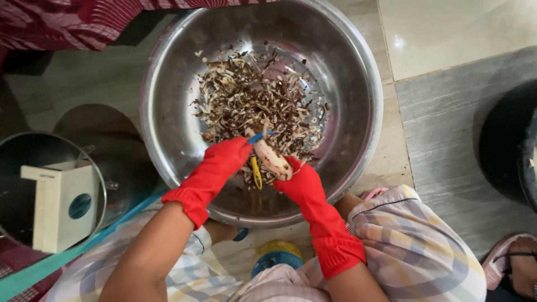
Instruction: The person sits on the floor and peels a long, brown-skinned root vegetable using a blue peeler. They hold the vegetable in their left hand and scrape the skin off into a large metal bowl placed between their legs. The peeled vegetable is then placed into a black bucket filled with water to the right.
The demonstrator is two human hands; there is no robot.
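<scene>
A large steel basin [358, 72] stands on the floor with a heap of brown and pale peelings [260, 100] in it. Both my hands wear red rubber gloves. Over the basin's near side, my left hand [226, 159] grips a peeler with a yellow handle and blue head [256, 165]. My right hand [299, 179] holds a pale, partly peeled root [271, 159]. The peeler's head rests against the root's far end.
A dark round pot [33, 151] holding a cream box [61, 204] sits at the left. A dark container [512, 145] is at the right edge, a sandalled foot [514, 263] below it. A yellow-and-blue low object [277, 254] lies between my knees. Red patterned cloth [72, 19] lies top left.
</scene>
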